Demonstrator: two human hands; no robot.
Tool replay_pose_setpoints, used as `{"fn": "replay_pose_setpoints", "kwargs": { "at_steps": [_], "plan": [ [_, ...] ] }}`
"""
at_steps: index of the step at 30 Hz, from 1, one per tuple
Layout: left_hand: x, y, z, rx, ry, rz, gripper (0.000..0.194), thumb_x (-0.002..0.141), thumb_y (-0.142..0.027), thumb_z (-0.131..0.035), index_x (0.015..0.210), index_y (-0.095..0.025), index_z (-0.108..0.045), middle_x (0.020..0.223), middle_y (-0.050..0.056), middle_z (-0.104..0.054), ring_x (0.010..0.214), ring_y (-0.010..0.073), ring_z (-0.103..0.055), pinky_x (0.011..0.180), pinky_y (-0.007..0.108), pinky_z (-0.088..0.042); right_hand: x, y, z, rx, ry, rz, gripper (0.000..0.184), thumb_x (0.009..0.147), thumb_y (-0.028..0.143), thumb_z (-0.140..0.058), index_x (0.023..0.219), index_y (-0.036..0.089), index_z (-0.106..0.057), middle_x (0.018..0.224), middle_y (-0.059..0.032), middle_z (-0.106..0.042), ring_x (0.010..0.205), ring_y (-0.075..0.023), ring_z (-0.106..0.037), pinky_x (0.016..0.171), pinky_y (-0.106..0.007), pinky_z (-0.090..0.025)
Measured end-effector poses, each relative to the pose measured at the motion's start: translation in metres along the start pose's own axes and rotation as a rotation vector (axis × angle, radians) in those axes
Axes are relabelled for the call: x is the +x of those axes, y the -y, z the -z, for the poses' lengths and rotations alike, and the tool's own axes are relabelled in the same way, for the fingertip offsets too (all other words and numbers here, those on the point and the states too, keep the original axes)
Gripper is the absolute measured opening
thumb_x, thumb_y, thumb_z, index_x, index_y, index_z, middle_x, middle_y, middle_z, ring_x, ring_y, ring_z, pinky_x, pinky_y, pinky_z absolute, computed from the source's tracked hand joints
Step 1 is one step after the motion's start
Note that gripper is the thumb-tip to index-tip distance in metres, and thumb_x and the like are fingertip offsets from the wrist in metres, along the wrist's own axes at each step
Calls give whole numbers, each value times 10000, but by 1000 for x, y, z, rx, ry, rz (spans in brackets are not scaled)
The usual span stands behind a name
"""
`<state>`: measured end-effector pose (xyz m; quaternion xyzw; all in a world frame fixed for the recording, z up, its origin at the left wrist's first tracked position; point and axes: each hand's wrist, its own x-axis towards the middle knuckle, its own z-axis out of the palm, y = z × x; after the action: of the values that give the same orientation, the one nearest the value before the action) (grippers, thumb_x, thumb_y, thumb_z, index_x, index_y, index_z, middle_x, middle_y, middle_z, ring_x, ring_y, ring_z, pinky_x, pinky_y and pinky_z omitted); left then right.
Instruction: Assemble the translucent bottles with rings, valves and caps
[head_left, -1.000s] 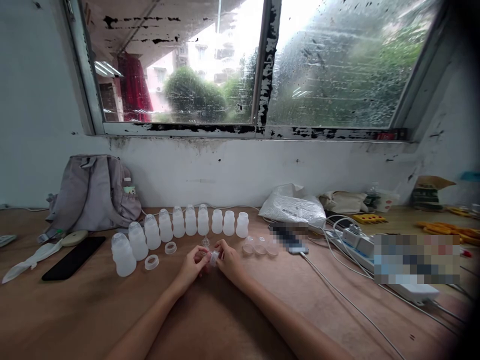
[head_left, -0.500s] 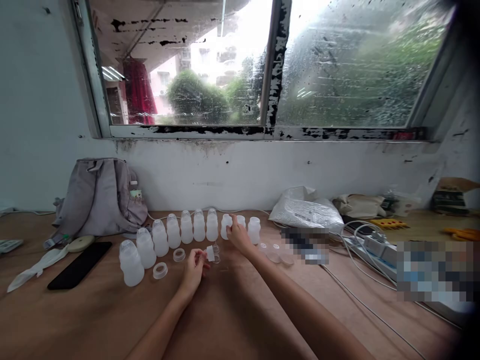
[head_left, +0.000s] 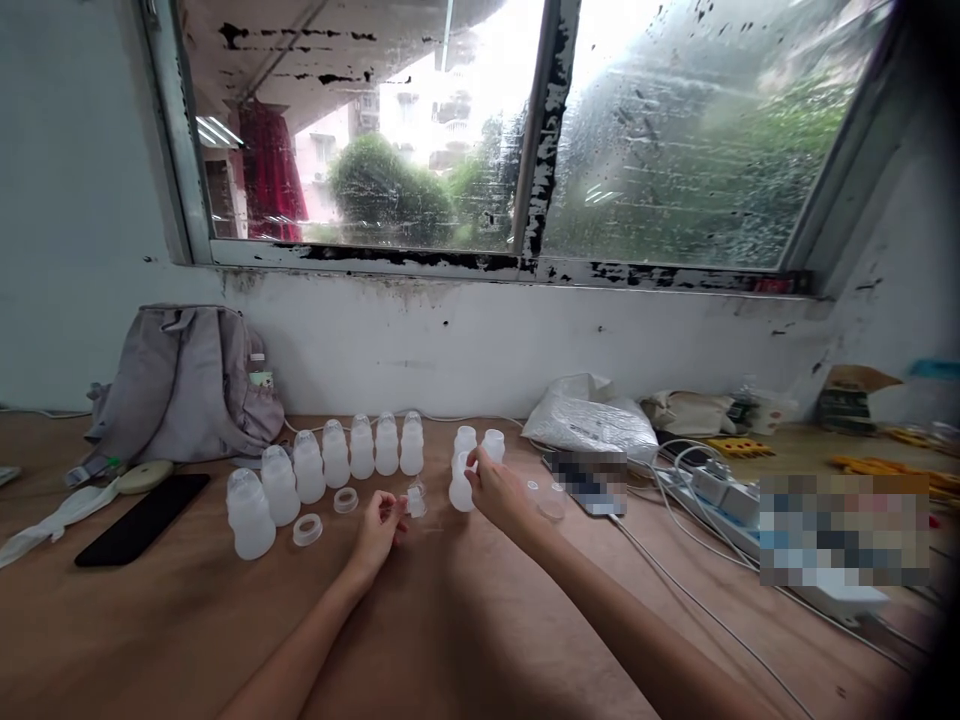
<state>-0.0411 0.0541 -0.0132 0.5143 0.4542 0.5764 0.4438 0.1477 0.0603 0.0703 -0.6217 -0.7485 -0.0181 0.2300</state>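
My right hand [head_left: 491,485] is closed around a frosted white baby bottle [head_left: 460,488] without a cap, at the table's middle. Two more uncapped bottles, the left one [head_left: 465,438] and the right one [head_left: 493,445], stand just behind it. To their left, my left hand [head_left: 381,525] pinches a small whitish translucent piece [head_left: 415,502], perhaps a bottle teat; its exact form is unclear. Clear parts lie around that piece. Several capped bottles [head_left: 308,468] curve away in a row at the left. Two loose rings, one nearer [head_left: 307,530] and one farther [head_left: 346,500], lie before them.
Clear round covers [head_left: 551,508] lie right of my right hand. A phone with a cable [head_left: 596,495], a silvery bag [head_left: 592,420] and a power strip [head_left: 832,590] occupy the right side. On the left are a grey backpack [head_left: 187,385] and a black slab [head_left: 142,520].
My right hand has taken hold of the leftmost uncapped bottle and brought it nearer, out of its row. My left hand keeps the small piece. The view has shifted slightly right.
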Motion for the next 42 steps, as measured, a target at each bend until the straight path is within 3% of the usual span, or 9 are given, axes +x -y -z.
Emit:
{"fn": "replay_pose_setpoints", "kwargs": {
  "at_steps": [3,6,8,10,13,15,21,31,42],
  "plan": [
    [-3,-2,-2,-2,29,1,382,667,-535,-533,693,-183,-388,629,-32,-528,420,70,-486,338,153,-317,-17,-1,18,49,9,70,104,781,190,-463,879,202,-498,699,-17,-565,632,-166,-538,543,-241,-288],
    [-4,-4,-3,0,38,-1,392,661,-547,-535,684,-178,-403,611,-32,-534,393,63,-466,336,156,-315,-29,-5,19,190,-62,213,127,741,189,-501,865,209,-516,872,-41,-544,776,-181,-538,657,-275,-372],
    [-5,-5,-3,-7,31,-1,395,661,-554,-531,704,-176,-423,605,-33,-531,393,66,-464,338,157,-316,-35,-9,6,359,-107,302,301,724,229,-539,1014,204,-463,1029,-74,-497,929,-202,-510,768,-319,-394],
    [-6,-6,-4,-27,19,12,397,672,-551,-522,771,-172,-456,633,-27,-536,412,68,-472,350,159,-328,-42,-12,-14,526,-83,273,558,695,289,-589,1175,196,-321,1126,-98,-457,1000,-215,-494,812,-342,-407],
    [-9,-8,-6,-63,15,75,415,684,-535,-522,879,-169,-492,740,2,-559,470,70,-497,386,161,-358,-49,-14,-42,646,-30,139,556,717,318,-572,1181,198,-290,1062,-86,-517,953,-211,-529,788,-329,-437],
    [-11,-10,-7,-82,21,116,415,685,-524,-529,897,-169,-507,768,10,-563,498,72,-505,409,163,-371,-51,-12,-50,683,-7,146,491,734,318,-560,1149,193,-328,952,-57,-564,858,-194,-559,745,-313,-454],
    [-14,-14,-11,-87,39,135,394,697,-528,-519,837,-159,-531,644,-14,-528,491,80,-480,411,165,-359,-48,-16,-37,456,-124,283,346,723,328,-587,1049,225,-532,962,-67,-533,900,-217,-524,804,-356,-428],
    [-15,-18,-11,-41,50,108,429,687,-585,-492,606,-166,-450,484,-60,-409,398,66,-382,380,172,-309,-53,-17,-27,317,-175,392,447,682,314,-645,1113,282,-530,998,-69,-504,919,-226,-491,799,-386,-438],
    [-26,-24,-18,-117,-22,175,434,670,-599,-495,605,-183,-390,515,-73,-380,423,60,-383,407,169,-339,-61,-12,-30,305,-236,432,405,743,342,-579,1135,272,-500,1033,-84,-480,942,-233,-461,816,-411,-421]
  ]
}}
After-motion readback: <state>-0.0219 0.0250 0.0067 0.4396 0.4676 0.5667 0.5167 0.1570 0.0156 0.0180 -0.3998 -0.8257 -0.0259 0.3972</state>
